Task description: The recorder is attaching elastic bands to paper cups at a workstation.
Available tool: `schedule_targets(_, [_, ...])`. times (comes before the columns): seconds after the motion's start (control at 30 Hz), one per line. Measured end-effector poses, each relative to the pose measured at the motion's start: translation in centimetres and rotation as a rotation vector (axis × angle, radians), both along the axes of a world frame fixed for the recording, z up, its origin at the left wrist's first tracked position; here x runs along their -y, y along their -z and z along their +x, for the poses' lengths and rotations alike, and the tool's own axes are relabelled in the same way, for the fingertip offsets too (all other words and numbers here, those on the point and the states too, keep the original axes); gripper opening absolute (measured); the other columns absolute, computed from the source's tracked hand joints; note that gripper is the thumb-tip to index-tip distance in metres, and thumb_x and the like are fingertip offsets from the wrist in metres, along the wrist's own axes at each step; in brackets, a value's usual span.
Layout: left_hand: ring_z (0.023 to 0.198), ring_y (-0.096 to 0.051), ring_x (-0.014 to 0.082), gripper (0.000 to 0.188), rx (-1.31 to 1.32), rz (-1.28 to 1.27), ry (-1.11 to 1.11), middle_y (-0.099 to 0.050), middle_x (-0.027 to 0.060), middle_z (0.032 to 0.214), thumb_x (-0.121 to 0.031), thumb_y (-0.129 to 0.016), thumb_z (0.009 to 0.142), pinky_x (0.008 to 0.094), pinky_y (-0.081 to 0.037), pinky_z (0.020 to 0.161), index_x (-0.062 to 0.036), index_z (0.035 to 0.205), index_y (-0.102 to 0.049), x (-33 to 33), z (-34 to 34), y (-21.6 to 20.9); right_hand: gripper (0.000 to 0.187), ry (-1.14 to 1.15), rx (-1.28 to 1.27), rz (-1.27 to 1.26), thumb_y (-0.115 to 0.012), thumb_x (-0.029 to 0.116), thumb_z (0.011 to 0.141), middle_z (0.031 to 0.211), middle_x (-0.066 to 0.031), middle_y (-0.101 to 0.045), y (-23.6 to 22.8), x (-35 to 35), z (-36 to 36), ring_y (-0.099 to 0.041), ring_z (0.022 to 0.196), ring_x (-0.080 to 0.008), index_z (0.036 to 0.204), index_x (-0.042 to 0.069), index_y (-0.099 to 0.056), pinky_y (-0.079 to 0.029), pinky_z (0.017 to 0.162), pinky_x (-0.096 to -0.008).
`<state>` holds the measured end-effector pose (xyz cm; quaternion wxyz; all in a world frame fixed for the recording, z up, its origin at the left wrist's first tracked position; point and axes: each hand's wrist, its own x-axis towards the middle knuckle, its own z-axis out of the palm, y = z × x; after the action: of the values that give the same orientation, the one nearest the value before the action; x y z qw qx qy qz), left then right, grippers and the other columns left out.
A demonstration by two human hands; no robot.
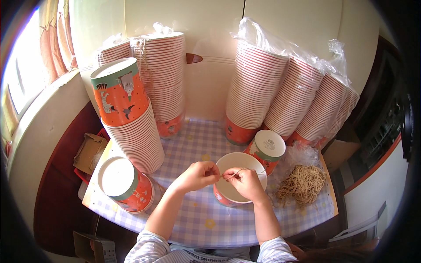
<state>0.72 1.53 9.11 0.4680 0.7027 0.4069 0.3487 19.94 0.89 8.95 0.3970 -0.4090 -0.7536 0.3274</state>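
Note:
Over the mouth of an open white-lined paper bucket (pixel 222 196), both hands meet fingertip to fingertip. My right hand (pixel 249 183) is closed in a pinch on a thin beige cord (pixel 258 174), whose one end sticks out to the right past the fingers. My left hand (pixel 197 177) is pinched as well, at the cord's near end; the bit between its fingertips is tiny. The bucket stands upright on the table, orange outside. A tangled heap of beige cords (pixel 302 184) lies to the right, partly on clear plastic.
Blue-checked cloth covers the table (pixel 188 219). At left stand a tall bucket stack (pixel 133 138) and a shorter upturned one (pixel 127 186). Plastic-wrapped stacks (pixel 256 87) line the back. An upturned bucket (pixel 267 147) sits behind the open one. A cardboard box (pixel 90 151) is beyond the left edge.

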Motion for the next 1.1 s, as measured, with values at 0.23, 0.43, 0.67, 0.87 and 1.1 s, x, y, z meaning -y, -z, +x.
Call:
schedule_targets(0.23, [0.07,-0.054,0.0073,0.012,0.212,-0.106,0.04,-0.059,0.0031,0.074,-0.009,-0.06,0.078,0.0236,-0.045,0.063,0.0007,0.084,-0.054,-0.4,-0.1,0.8,0.008,-0.018,0.008,0.003,-0.061,0.004,0.08,0.077,-0.0096,-0.067,-0.2,-0.1,0.0,-0.064,0.07,-0.0157,0.086,0.0,-0.065,-0.051,0.065,-0.0269])
schedule_targets(0.43, [0.068,-0.053,0.0101,0.013,-0.008,0.103,-0.024,-0.058,0.0053,0.076,-0.008,-0.061,0.078,0.0256,-0.045,0.063,-0.0007,0.082,-0.051,-0.6,0.0,0.1,0.008,-0.012,-0.012,-0.047,-0.06,0.002,0.082,0.077,-0.0072,-0.066,-0.6,-0.1,0.3,-0.062,0.071,-0.0109,0.086,-0.002,-0.064,-0.05,0.066,-0.0242])
schedule_targets(0.67, [0.064,-0.054,0.011,0.021,-0.067,0.04,0.021,-0.059,0.0056,0.07,-0.014,-0.063,0.077,0.0265,-0.045,0.061,-0.001,0.094,-0.058,0.0,0.3,-0.4,0.008,-0.05,-0.157,-0.035,-0.062,0.004,0.082,0.08,-0.0069,-0.066,0.3,-0.4,0.0,-0.062,0.07,-0.0118,0.087,0.0,-0.065,-0.05,0.064,-0.024])
schedule_targets(0.87, [0.068,-0.055,0.007,0.019,-0.094,0.042,0.026,-0.062,0.0029,0.075,-0.015,-0.063,0.083,0.0222,-0.045,0.06,0.0019,0.093,-0.063,-0.3,0.8,0.2,0.008,-0.049,-0.145,0.013,-0.063,0.004,0.081,0.08,-0.0069,-0.065,0.4,-0.6,0.2,-0.061,0.068,-0.0115,0.086,0.0,-0.066,-0.05,0.063,-0.0232])
schedule_targets(1.1, [0.07,-0.055,0.007,0.014,0.025,-0.001,0.006,-0.062,0.003,0.075,-0.01,-0.061,0.083,0.0221,-0.046,0.062,0.0022,0.089,-0.063,-0.4,0.8,0.6,0.012,-0.007,0.195,0.09,-0.063,0.011,0.079,0.082,-0.0118,-0.066,-1.9,0.7,2.3,-0.065,0.072,-0.0186,0.086,0.003,-0.066,-0.05,0.063,-0.0277])
